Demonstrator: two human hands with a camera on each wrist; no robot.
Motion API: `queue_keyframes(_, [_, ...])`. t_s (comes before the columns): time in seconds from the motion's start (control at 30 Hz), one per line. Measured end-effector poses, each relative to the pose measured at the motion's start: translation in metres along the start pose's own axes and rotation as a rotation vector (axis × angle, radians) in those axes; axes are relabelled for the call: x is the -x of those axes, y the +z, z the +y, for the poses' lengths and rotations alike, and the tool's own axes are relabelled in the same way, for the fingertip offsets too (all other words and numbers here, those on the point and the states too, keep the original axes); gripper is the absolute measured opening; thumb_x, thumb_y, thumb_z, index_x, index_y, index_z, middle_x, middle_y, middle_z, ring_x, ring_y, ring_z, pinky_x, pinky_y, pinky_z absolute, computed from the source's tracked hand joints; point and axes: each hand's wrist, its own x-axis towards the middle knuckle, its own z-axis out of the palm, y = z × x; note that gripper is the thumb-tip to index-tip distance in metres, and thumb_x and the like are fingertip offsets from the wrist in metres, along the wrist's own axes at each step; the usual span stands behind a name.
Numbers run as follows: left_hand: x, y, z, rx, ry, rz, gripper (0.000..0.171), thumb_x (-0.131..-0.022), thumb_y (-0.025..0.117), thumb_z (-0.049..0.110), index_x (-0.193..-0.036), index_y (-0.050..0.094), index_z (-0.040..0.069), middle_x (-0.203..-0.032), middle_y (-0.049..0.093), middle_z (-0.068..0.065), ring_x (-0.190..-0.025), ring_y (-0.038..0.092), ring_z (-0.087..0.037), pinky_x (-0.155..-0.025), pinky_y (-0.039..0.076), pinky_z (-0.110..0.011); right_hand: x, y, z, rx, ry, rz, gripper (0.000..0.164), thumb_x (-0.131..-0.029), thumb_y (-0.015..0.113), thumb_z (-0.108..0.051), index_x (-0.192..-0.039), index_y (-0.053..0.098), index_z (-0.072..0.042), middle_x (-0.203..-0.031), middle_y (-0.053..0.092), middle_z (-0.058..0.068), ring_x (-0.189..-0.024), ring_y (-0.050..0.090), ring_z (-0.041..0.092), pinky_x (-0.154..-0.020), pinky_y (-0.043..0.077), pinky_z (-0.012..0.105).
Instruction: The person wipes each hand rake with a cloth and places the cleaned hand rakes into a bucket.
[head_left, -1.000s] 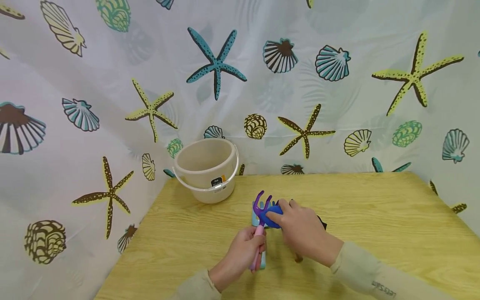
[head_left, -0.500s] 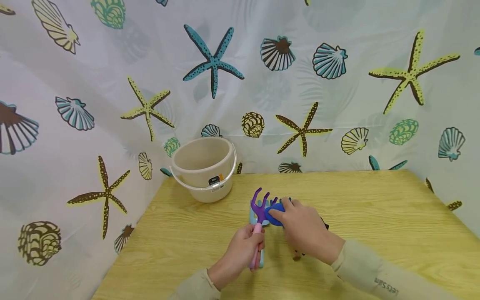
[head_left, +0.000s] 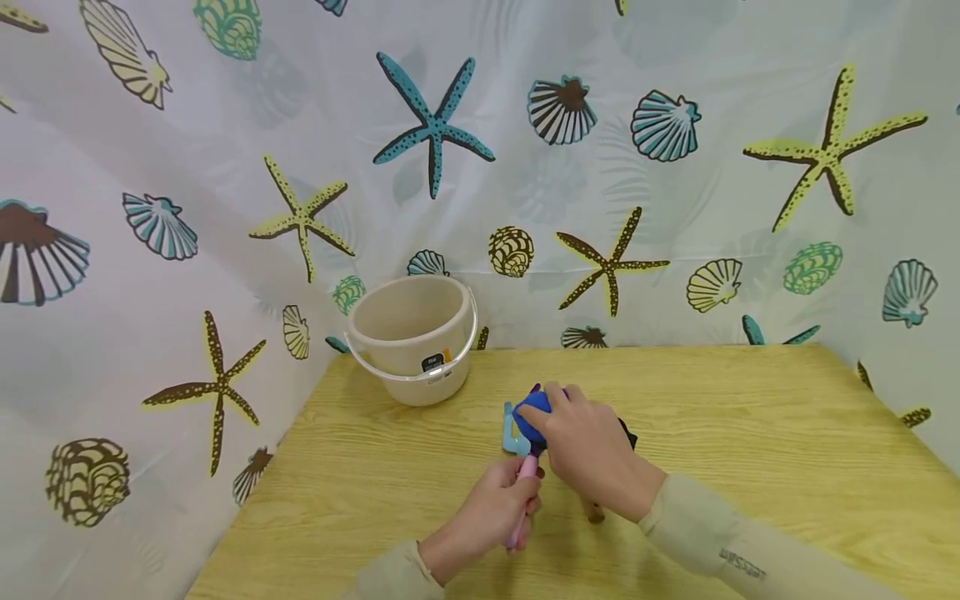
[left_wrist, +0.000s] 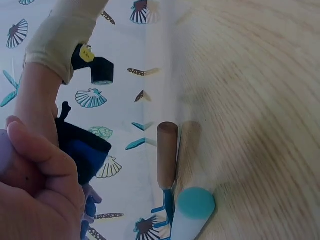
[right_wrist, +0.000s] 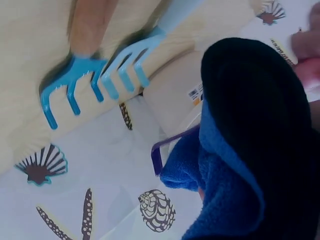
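Note:
My left hand (head_left: 491, 512) grips the pink handle of a small purple-tined hand rake (head_left: 529, 468), held above the table. My right hand (head_left: 592, 442) holds a blue cloth (head_left: 531, 417) around the tines, covering most of them. One purple tine (right_wrist: 156, 159) pokes out past the cloth in the right wrist view. Beneath the hands lie a light blue hand rake (head_left: 516, 440) and a blue hand rake (right_wrist: 75, 75) with a wooden handle (left_wrist: 167, 155). In the head view, my hands partly hide both. The cloth's dark side hangs near the right wrist camera.
A beige bucket (head_left: 420, 375) with its handle lowered stands at the table's back left. The wooden table (head_left: 750, 433) meets a curtain (head_left: 480, 208) printed with shells and starfish behind and at the sides.
The cloth has moved left over the purple tines, which showed bare before and are now mostly covered. My left hand and the rake have shifted slightly right.

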Motion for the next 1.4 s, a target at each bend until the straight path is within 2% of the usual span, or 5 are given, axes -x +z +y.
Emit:
queue_keyframes(0.1, [0.002,0.005,0.002,0.01,0.0,-0.015,0.014,-0.098,0.044,0.012,-0.101,0.05,-0.001,-0.065,0.049,-0.001,-0.033,0.044,-0.011,-0.027,0.037,-0.02,-0.003,0.002,0.001,0.013,0.007,0.01,0.045,-0.072,0.074,-0.016,-0.117,0.068,-0.02,-0.111,0.059,0.019,-0.085,0.057,0.032,-0.043,0.057,0.038])
queue_keyframes(0.5, [-0.003,0.0,0.001,0.016,-0.009,0.076,0.017,-0.098,0.046,0.016,-0.101,0.052,0.001,-0.066,0.051,-0.002,-0.034,0.043,-0.011,-0.026,0.036,-0.019,0.008,-0.01,-0.003,-0.021,0.013,-0.07,0.045,-0.073,0.069,-0.014,-0.117,0.069,-0.023,-0.111,0.062,0.019,-0.083,0.06,0.032,-0.042,0.056,0.038])
queue_keyframes(0.8, [0.0,-0.001,0.0,0.004,-0.033,0.047,0.014,-0.097,0.046,0.013,-0.101,0.051,0.0,-0.067,0.051,-0.003,-0.033,0.043,-0.012,-0.026,0.035,-0.019,0.014,-0.005,0.002,-0.002,-0.004,-0.083,0.047,-0.071,0.071,-0.014,-0.117,0.068,-0.022,-0.112,0.061,0.019,-0.085,0.058,0.033,-0.038,0.053,0.035])
queue_keyframes(1.13, [0.003,-0.001,0.0,0.048,-0.058,0.019,0.018,-0.097,0.046,0.011,-0.108,0.052,-0.001,-0.068,0.051,-0.002,-0.035,0.042,-0.01,-0.027,0.035,-0.017,0.015,0.006,0.021,0.109,0.021,-0.087,0.047,-0.069,0.076,-0.018,-0.115,0.067,-0.016,-0.104,0.058,0.019,-0.082,0.056,0.034,-0.045,0.057,0.039])
queue_keyframes(1.4, [0.002,0.0,0.001,0.086,-0.068,0.039,0.02,-0.094,0.048,0.011,-0.108,0.053,-0.002,-0.064,0.05,0.0,-0.033,0.04,-0.009,-0.025,0.033,-0.016,0.016,0.005,0.025,0.279,-0.036,0.0,0.041,-0.072,0.079,-0.022,-0.108,0.064,-0.008,-0.098,0.056,0.02,-0.079,0.054,0.037,-0.046,0.056,0.039])
